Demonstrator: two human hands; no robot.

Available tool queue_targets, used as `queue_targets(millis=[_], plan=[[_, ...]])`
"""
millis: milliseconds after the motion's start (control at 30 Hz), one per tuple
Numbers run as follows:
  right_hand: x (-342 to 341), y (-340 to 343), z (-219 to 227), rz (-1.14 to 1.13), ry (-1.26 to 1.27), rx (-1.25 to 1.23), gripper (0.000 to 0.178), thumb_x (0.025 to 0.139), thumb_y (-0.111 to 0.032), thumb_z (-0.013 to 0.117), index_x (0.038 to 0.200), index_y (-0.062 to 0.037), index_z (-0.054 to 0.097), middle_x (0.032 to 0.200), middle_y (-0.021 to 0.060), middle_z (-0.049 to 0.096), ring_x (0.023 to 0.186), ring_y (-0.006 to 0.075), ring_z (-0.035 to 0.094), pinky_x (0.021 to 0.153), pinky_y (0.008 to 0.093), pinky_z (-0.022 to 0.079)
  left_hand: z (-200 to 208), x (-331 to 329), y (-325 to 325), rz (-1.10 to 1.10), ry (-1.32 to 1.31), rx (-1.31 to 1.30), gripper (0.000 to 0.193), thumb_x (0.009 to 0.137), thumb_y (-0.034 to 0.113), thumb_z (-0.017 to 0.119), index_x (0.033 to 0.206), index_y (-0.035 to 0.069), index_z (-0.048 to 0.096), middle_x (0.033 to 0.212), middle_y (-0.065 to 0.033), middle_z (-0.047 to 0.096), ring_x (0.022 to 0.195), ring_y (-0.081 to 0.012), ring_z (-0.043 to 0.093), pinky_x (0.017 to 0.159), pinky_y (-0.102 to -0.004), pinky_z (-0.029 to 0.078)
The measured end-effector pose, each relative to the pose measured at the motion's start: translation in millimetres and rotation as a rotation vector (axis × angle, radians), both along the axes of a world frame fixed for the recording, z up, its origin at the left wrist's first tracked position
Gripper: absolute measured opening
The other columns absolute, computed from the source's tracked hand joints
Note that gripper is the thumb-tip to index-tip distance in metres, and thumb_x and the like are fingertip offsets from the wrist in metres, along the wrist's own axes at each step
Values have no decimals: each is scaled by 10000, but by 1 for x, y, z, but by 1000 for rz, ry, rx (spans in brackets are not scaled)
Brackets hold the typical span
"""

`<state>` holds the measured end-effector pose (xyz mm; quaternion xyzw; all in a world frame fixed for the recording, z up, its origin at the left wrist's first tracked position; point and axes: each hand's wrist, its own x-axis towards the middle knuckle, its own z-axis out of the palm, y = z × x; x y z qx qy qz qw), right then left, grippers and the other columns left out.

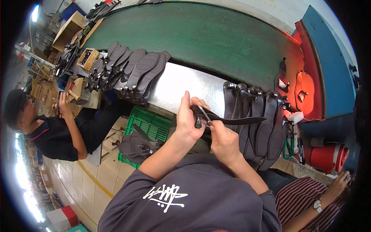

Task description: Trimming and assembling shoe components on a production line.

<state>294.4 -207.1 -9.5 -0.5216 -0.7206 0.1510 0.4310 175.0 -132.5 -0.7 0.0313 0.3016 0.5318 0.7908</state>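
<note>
Clasping a dark, glossy-heeled shoe sole (247,120) in the left grip (187,120), pinching a slim silvery rod (204,114) in the right grip (224,140). Could scratch the sole — by slipping under uneven pressure.

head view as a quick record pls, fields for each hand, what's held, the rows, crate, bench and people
left hand: gripping a dark heeled shoe near its heel
right hand: pinching a slim tool; whether its tip touches the shoe is unclear
left row: dark heeled soles, overlapping
right row: more dark heeled soles
bench: shiny metal top below a green surface
crate: green crate, dark shoe parts at it
people: one at left, another at lower right
</note>
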Motion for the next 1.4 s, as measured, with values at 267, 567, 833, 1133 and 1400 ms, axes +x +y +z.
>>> queue_targets(millis=[267,567,833,1133,1400], plan=[[7,3,8,120,-168,-100,104,889,-67,573,884,-23,479,608,159,570,540,338,602,467,434,448,10,4,-11,44,153,151,554,1008,462,322,603,95,415,617,-53,457,635,-185,440,633,-322,395],[11,5,18,234,-181,-250,103,894,-75,565,895,-11,484,627,188,584,569,376,595,487,454,439,12,3,-11,40,191,174,593,998,521,280,607,93,409,617,-52,447,624,-186,444,628,-328,400],[19,8,27,373,-126,-371,123,907,-107,552,895,3,498,655,218,585,612,403,598,531,472,454,14,-2,-11,-70,83,208,644,976,593,256,615,89,428,633,-45,460,633,-187,456,619,-333,414],[-1,3,11,303,126,-305,105,924,-107,538,937,-6,513,641,206,581,601,403,598,527,466,457,5,-13,-2,-98,-46,74,538,975,515,417,591,139,437,603,-15,450,631,-182,460,631,-337,436],[1,1,8,284,-168,-232,92,867,-77,560,878,-30,482,620,146,575,563,345,598,478,438,447,-1,-9,1,-10,-130,31,509,964,497,461,591,153,418,597,5,447,634,-183,460,633,-334,418]])
